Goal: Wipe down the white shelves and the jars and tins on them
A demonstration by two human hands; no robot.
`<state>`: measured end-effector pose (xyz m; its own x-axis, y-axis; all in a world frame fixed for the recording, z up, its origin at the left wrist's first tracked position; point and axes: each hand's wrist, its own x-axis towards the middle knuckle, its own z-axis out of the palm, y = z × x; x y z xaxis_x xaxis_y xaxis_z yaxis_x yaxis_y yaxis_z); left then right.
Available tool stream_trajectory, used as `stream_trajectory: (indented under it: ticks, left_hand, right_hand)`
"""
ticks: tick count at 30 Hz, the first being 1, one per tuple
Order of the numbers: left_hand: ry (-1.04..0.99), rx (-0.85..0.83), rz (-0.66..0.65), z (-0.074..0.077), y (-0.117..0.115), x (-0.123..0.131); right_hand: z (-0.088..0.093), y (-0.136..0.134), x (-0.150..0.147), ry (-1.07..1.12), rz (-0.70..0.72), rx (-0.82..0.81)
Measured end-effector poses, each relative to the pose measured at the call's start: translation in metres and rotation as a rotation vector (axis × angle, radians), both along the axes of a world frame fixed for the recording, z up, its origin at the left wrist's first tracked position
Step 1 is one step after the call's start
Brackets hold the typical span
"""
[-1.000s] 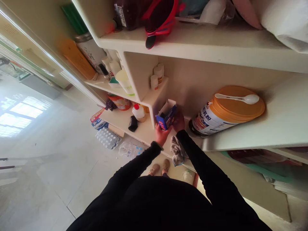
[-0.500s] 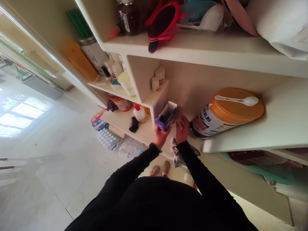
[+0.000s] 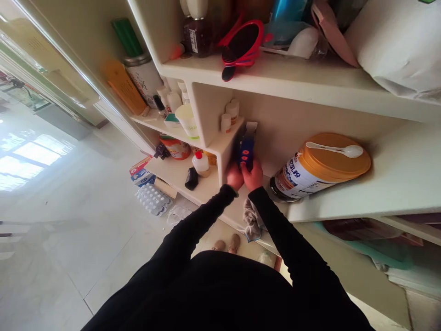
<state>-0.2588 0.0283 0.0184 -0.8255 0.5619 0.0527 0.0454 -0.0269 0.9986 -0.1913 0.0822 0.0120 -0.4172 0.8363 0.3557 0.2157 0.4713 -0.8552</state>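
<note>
A small dark blue box [image 3: 246, 149] with red marks and a pale upper end stands in the shelf nook, tilted slightly away from me. My left hand [image 3: 234, 177] is closed on its lower left side, its fingers partly hidden behind the box. My right hand [image 3: 253, 176] grips the lower right side with the thumb on the front. A grey cloth [image 3: 252, 219] lies on the shelf just below my right wrist. To the right is a large tub with an orange lid [image 3: 337, 158], and a white spoon [image 3: 336, 149] rests on that lid.
Small white bottles [image 3: 230, 116] stand on the ledge behind the box. Red-framed sunglasses [image 3: 241, 45] sit on the shelf above. At left are a red-capped bottle [image 3: 200, 164] and a black object [image 3: 191, 179]. Wrapped bottles [image 3: 153, 199] lie on the floor.
The box has moved up and turned so its red-marked face shows instead of its open inside. My right hand, earlier apart from the box, has come left and taken hold of it.
</note>
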Motion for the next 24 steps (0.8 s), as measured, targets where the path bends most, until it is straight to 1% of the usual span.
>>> stream_trajectory:
  ticks: [3,5,7,11,13,16,18,20,21,22,24]
  left_hand:
    - [0.069,-0.043,-0.042,0.001,-0.008,-0.004]
    - [0.117,-0.096,-0.082,-0.002,-0.019,-0.003]
    - [0.154,-0.131,-0.108,-0.008,-0.034,0.003]
    - [0.288,-0.090,-0.116,-0.023,-0.057,0.016]
    - [0.360,-0.067,-0.142,-0.026,-0.061,0.019]
    - [0.391,-0.065,-0.172,-0.025,-0.061,0.019]
    - [0.402,-0.073,-0.180,-0.023,-0.064,0.015]
    - [0.436,-0.081,-0.204,-0.024,-0.076,0.011]
    - [0.456,-0.089,-0.221,-0.026,-0.086,0.009]
    - [0.474,-0.100,-0.239,-0.031,-0.097,0.008]
    - [0.490,-0.148,-0.272,-0.045,-0.125,0.009]
  right_hand:
    - [-0.003,0.004,-0.007,0.001,-0.013,-0.029]
    - [-0.006,0.004,-0.011,0.021,-0.038,-0.037]
    - [-0.010,0.003,-0.015,0.038,-0.055,-0.032]
    - [-0.016,0.004,-0.022,0.038,-0.049,0.002]
    - [-0.015,0.006,-0.026,0.035,-0.045,0.001]
    - [-0.012,0.005,-0.023,0.057,-0.027,-0.026]
    - [-0.011,-0.004,-0.007,0.097,-0.021,-0.028]
    - [-0.017,-0.022,0.027,0.107,-0.008,0.013]
    - [-0.024,-0.034,0.049,0.079,0.012,0.058]
    - [-0.033,-0.047,0.074,0.006,0.042,0.118]
    - [-0.058,-0.074,0.124,-0.195,0.088,0.232]
